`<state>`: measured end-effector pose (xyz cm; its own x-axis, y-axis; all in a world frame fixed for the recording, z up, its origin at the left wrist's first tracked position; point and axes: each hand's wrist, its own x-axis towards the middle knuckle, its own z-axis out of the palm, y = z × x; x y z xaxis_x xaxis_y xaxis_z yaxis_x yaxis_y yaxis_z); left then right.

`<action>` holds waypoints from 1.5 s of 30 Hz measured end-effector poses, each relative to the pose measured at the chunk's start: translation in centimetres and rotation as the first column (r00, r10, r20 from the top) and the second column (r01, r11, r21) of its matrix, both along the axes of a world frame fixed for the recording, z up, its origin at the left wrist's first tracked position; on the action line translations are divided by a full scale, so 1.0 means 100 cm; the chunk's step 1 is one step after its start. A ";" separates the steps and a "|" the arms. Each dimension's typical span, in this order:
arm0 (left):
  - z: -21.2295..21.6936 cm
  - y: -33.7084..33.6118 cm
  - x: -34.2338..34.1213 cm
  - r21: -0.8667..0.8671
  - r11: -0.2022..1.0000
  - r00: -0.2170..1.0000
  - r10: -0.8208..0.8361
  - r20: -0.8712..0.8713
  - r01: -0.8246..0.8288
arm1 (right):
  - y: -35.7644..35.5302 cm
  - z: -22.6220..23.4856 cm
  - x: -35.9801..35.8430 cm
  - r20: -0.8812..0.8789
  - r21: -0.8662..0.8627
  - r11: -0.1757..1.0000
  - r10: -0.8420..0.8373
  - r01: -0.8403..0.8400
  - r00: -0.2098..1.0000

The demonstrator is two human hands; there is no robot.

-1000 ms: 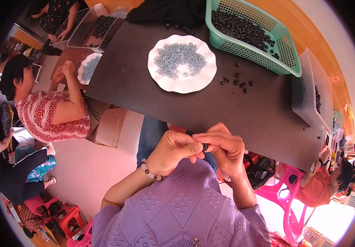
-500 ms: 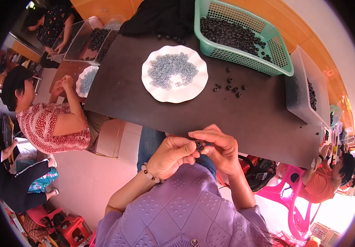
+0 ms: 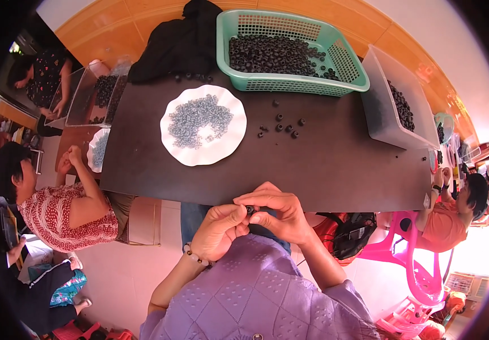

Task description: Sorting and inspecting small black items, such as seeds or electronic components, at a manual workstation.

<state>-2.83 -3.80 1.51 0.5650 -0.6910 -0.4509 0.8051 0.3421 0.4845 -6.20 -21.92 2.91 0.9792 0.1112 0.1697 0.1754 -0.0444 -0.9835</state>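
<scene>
Between the fingertips of both hands is a small black round part (image 3: 250, 210), with what looks like an opening in it. My left hand (image 3: 217, 230) pinches it from the left with thumb and fingers. From the other side my right hand (image 3: 281, 215) grips it between thumb and fingers, partly covering it. The hands meet just in front of the near edge of the dark table (image 3: 335, 164). Beyond them, a white scalloped plate (image 3: 230, 148) carries a heap of small clear bluish rings (image 3: 196, 119). Loose black parts (image 3: 280, 127) of a similar kind lie right of the plate.
A green perforated basket (image 3: 289, 86) full of black parts stands at the back. To its right is a clear plastic bin (image 3: 389, 122) holding more. Black cloth (image 3: 168, 51) lies at the back left. People work at left (image 3: 66, 209) and right (image 3: 445, 218); a pink stool (image 3: 406, 249) stands at right.
My view has shifted, so the table and its contents sit further left and the basket higher or further left. Both hands still grip the black part, with only slight finger movement.
</scene>
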 end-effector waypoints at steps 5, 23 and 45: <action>0.002 -0.006 0.003 -0.131 0.991 0.999 -0.042 -0.033 0.037 | -0.009 0.001 0.001 0.030 0.025 0.999 -0.046 0.045 0.999; -0.024 -0.003 0.017 -0.073 0.992 0.970 0.087 -0.227 -0.106 | -0.213 0.098 0.010 0.460 -0.233 0.365 -0.775 0.901 0.433; -0.009 0.000 0.030 0.000 0.995 0.990 0.100 -0.104 -0.100 | -0.189 0.088 0.097 0.330 -0.625 0.573 -0.421 0.530 0.845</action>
